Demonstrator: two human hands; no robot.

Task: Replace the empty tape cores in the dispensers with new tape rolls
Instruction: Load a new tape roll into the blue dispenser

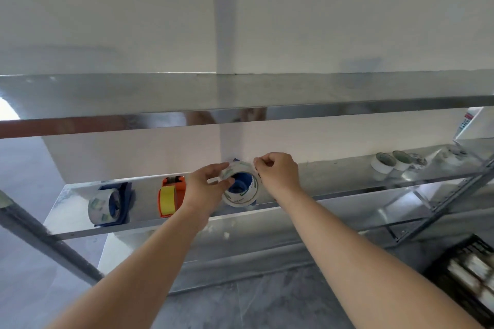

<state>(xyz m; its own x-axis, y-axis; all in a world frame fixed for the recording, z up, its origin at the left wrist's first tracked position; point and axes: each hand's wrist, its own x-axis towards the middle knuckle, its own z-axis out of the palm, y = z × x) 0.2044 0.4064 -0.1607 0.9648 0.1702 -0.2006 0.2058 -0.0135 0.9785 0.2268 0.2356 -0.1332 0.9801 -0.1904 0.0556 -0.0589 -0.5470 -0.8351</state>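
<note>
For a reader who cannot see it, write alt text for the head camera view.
Two bare hands work a clear tape roll on a blue dispenser at a metal shelf: the left hand grips the roll, the right hand pinches at its upper edge. Left stand an orange dispenser and another blue dispenser; loose rolls lie right.
</note>
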